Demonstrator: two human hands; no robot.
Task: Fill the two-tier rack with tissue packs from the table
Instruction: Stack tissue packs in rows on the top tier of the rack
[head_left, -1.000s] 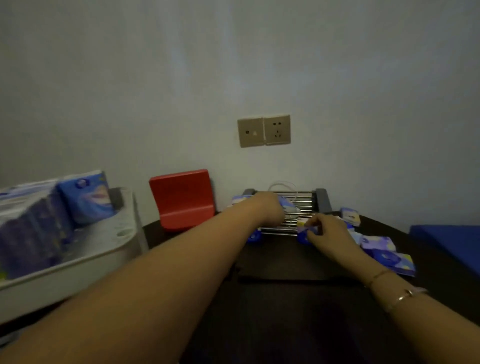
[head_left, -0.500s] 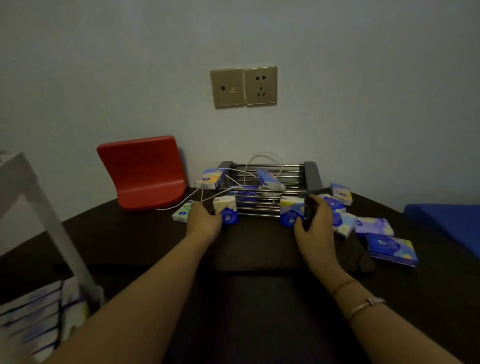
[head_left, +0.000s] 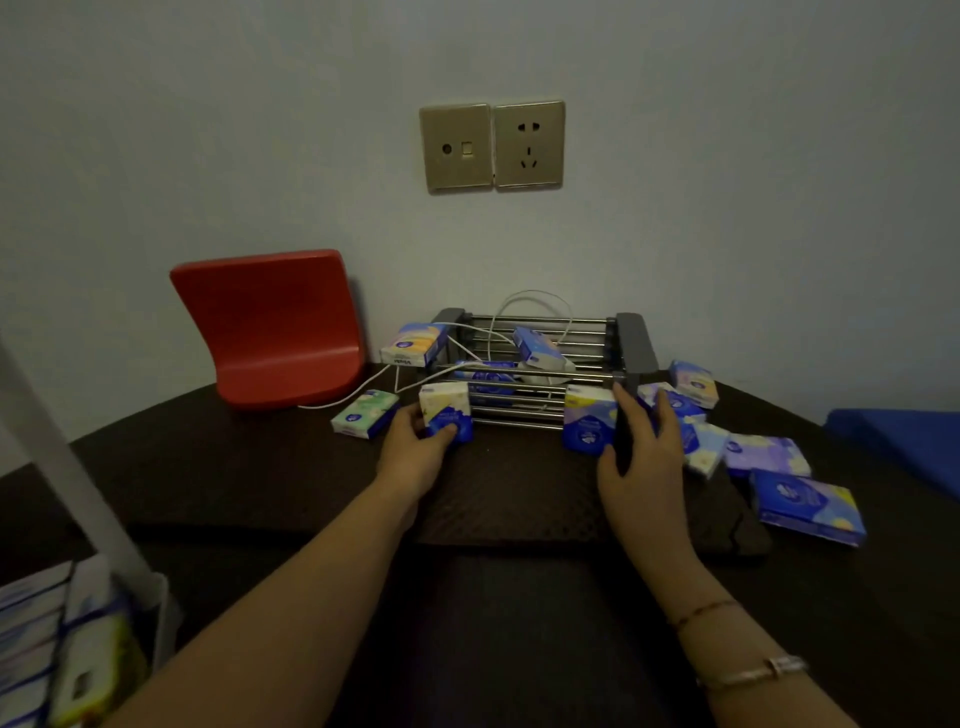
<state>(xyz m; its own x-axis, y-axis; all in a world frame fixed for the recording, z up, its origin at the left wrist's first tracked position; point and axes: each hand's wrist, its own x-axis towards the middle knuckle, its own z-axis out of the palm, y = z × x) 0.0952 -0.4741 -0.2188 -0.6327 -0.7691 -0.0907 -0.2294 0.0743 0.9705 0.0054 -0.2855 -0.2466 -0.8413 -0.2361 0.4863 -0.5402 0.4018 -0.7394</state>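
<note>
Gripping a white-and-blue tissue pack (head_left: 445, 419) at the rack's (head_left: 540, 374) front left corner, the left hand (head_left: 413, 452) is curling its fingers round it. The right hand (head_left: 641, 457) is clasping the rack's dark right end piece (head_left: 631, 358), beside another pack (head_left: 589, 423) standing at the front right. Both packs are standing upright, long axis vertical, printed faces toward the viewer. In the dim light, it is hard to tell whether they are resting on the rack's rails or the table (head_left: 260, 467). The person is probably mid-placement; next, loose packs (head_left: 808, 506) lying flat on the right need lifting in.
</note>
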